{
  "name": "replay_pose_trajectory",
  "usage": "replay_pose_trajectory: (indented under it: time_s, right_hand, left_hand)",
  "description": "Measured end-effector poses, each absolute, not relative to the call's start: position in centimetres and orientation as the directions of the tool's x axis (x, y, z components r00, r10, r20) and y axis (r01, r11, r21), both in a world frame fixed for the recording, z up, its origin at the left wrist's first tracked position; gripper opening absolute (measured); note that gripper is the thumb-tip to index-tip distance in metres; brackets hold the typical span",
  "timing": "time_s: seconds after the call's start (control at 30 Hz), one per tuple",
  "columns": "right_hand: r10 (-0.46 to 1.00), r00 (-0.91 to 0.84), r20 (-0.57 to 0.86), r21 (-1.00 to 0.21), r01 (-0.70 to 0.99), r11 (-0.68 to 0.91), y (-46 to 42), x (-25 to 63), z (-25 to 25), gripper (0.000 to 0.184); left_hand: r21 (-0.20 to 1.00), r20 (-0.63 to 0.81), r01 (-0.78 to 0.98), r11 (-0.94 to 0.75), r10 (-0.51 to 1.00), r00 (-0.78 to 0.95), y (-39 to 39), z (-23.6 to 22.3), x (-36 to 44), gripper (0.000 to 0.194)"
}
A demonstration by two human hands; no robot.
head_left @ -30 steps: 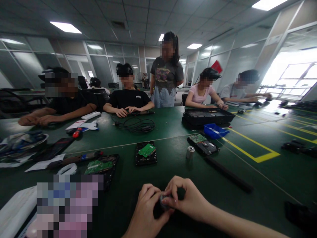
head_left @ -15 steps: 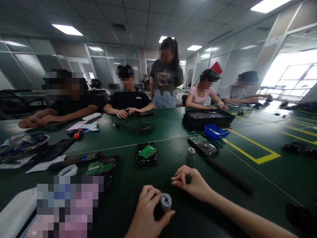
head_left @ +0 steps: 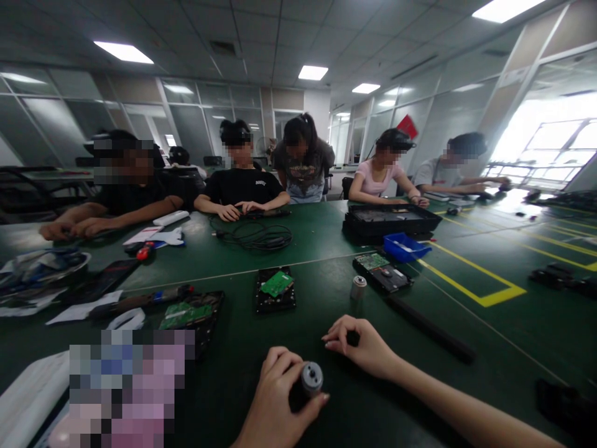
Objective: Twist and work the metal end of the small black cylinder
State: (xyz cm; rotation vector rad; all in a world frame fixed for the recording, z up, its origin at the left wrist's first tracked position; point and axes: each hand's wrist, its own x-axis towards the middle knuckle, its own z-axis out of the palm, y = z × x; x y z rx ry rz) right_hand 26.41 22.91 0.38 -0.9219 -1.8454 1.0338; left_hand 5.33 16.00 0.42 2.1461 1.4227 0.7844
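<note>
One motor-like cylinder [head_left: 312, 377], toward the worktop's [head_left: 321, 239] near edge, stays pinched by the left hand [head_left: 278, 392] alone; the curled right hand [head_left: 361, 345] has withdrawn.

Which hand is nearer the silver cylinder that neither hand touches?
Right: the right hand lies on the near side of that silver cylinder; the left hand is farther back, to its left, around a second cylinder.

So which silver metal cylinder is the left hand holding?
The nearer silver metal cylinder, held by the left hand; the farther silver cylinder stands untouched beyond the right hand.
</note>
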Motion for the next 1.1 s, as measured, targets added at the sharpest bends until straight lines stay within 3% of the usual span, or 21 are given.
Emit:
replay_pose_trajectory:
  time_s: [0.1,0.2,0.37,0.57,0.9,1.1]
  right_hand:
    - [0.881,-0.338,0.333,-0.927,0.052,0.37,21.8,25.2,1.6,0.036]
    - [0.847,-0.389,0.362,-0.923,-0.021,0.384,20.2,23.9,2.8,0.036]
    - [0.774,-0.487,0.405,-0.864,0.073,0.498,18.9,23.1,3.0,0.03]
    - [0.745,-0.489,0.455,-0.811,0.117,0.573,19.1,23.2,2.7,0.029]
    - [0.818,-0.44,0.37,-0.864,0.162,0.477,18.8,23.0,2.4,0.029]
    - [0.843,-0.34,0.418,-0.891,0.029,0.453,19.9,23.7,2.4,0.037]
  left_hand:
    - [0.643,0.226,0.666,-0.379,0.924,0.307,16.0,0.1,5.3,0.022]
    - [0.641,0.254,0.655,-0.4,0.916,0.31,16.1,-0.2,5.3,0.02]
    - [0.638,0.26,0.643,-0.423,0.905,0.337,16.3,-0.3,5.2,0.024]
    - [0.636,0.263,0.644,-0.424,0.905,0.336,16.2,-0.2,5.2,0.021]
    - [0.645,0.265,0.635,-0.424,0.904,0.335,16.3,-0.1,5.3,0.024]
    - [0.638,0.253,0.653,-0.408,0.912,0.323,16.2,-0.4,5.2,0.019]
